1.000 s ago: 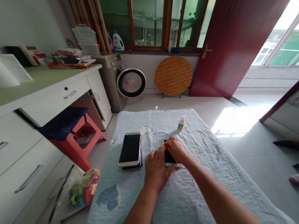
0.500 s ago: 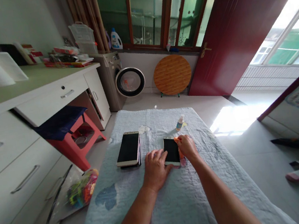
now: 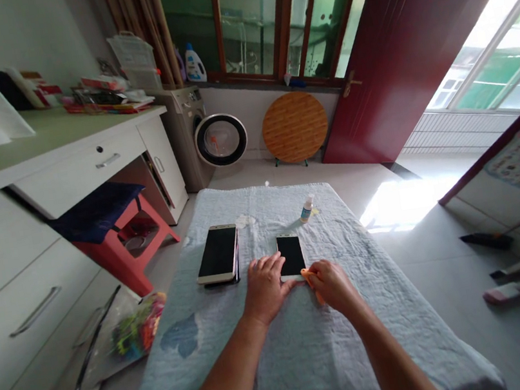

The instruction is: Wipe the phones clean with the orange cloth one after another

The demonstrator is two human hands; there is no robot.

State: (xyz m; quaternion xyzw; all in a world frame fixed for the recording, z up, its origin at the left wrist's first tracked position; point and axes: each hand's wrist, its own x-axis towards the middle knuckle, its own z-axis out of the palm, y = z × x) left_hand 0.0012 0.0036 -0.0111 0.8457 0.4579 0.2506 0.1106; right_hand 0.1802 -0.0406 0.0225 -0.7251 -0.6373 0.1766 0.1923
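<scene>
A smartphone [image 3: 291, 254] with a dark screen and pale frame lies face up on the cloth-covered table. My left hand [image 3: 265, 289] steadies it, fingers over its left edge and thumb along the bottom edge. Pinched in my right hand [image 3: 332, 283] is an orange cloth [image 3: 307, 275], which touches the phone's lower right corner; part of the cloth hangs below the fingers. Left of my left hand, a larger gold-framed phone [image 3: 218, 253] rests on top of another dark device, mostly hidden. A small spray bottle [image 3: 306, 209] stands beyond the phone, to the right.
A pale blue quilted cloth [image 3: 285, 361] covers the table. On the left are a red stool [image 3: 125, 241], a plastic bag of colourful things [image 3: 131, 331] and a white desk [image 3: 86, 143]. Behind stand a washing machine with its door [image 3: 221, 139] open and a round wooden tabletop [image 3: 295, 127].
My right hand has moved the orange cloth down the phone's right side, from near the top edge to the lower right corner. My left hand stays on the phone. The view has shifted slightly.
</scene>
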